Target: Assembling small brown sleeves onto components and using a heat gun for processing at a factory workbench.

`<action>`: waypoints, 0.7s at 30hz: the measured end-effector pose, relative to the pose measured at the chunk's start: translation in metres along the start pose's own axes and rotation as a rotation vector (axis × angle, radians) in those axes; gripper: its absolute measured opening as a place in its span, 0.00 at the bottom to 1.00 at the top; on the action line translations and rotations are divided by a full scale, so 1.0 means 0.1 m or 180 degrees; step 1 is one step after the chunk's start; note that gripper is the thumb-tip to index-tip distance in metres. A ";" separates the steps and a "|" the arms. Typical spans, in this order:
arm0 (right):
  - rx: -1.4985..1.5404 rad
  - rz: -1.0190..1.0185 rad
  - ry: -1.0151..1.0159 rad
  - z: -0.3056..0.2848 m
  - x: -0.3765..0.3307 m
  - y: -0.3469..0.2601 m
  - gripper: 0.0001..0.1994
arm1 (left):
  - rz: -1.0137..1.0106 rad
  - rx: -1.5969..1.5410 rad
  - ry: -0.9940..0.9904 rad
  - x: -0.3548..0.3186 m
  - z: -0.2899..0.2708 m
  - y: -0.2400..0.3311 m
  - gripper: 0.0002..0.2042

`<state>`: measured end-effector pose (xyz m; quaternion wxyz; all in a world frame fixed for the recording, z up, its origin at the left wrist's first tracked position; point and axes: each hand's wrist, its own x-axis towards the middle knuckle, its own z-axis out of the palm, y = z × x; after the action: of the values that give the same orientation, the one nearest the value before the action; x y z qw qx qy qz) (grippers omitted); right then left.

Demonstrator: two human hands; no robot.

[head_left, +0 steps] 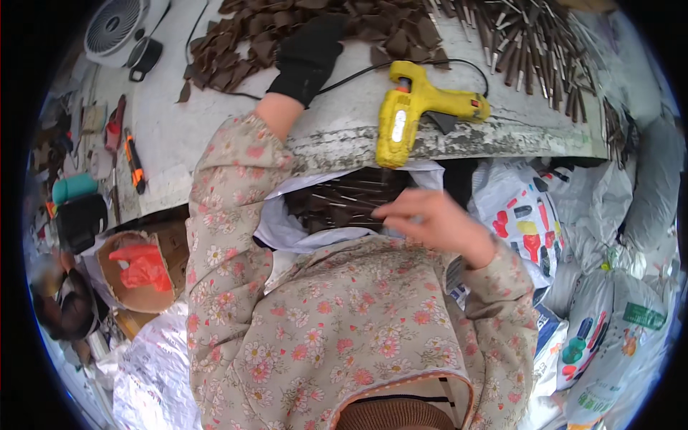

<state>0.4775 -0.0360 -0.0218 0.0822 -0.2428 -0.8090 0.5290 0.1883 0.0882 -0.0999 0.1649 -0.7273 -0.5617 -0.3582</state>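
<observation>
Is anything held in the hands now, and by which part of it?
It cannot be told: the gloved left hand is at brown pieces, grip unclear; the right hand is blurred near the glue gun.

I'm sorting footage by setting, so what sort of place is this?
Probably a small hand-assembly workshop: a yellow pistol-shaped glue gun sits at the edge of a worn white worktable, which also holds a heap of flat brown pieces and a pile of slender brown sticks.

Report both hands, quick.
Left hand: gloved, at the brown pieces; grip cannot be told.
Right hand: bare, partly curled over the white bag; blurred, hold cannot be told.
</observation>
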 end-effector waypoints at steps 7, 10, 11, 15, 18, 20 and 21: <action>-0.2362 0.0272 0.2339 -1.74 0.90 0.78 0.12 | -0.2696 -0.3384 -0.2033 -0.09 -0.99 0.75 0.16; -0.3255 0.0933 0.2332 -2.11 1.47 1.01 0.12 | -0.3291 -0.3482 -0.2078 -0.44 -1.27 0.94 0.12; -0.3284 0.1314 0.2246 -2.19 1.55 1.03 0.12 | -0.3496 -0.3236 -0.1942 -0.44 -1.34 1.01 0.11; -0.2992 0.1121 0.2472 -2.14 1.88 1.18 0.14 | -0.3361 -0.2041 -0.1564 -0.68 -1.39 1.06 0.09; -0.2873 0.1010 0.2320 -2.24 1.85 1.30 0.15 | -0.3270 -0.2039 -0.0738 -0.99 -1.28 1.18 0.10; -0.2770 0.1446 0.1742 -2.04 1.68 0.90 0.16 | -0.3792 -0.2958 -0.0492 -1.01 -1.43 1.43 0.13; -0.2742 0.1428 0.1935 -2.03 1.51 0.91 0.17 | -0.3906 -0.3186 -0.0620 -0.99 -1.48 1.55 0.13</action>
<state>0.4537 0.2314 -0.0354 0.0905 -0.5614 -0.8202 0.0625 0.2726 -0.1245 -0.0427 -0.4577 -0.3040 -0.6463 -0.5296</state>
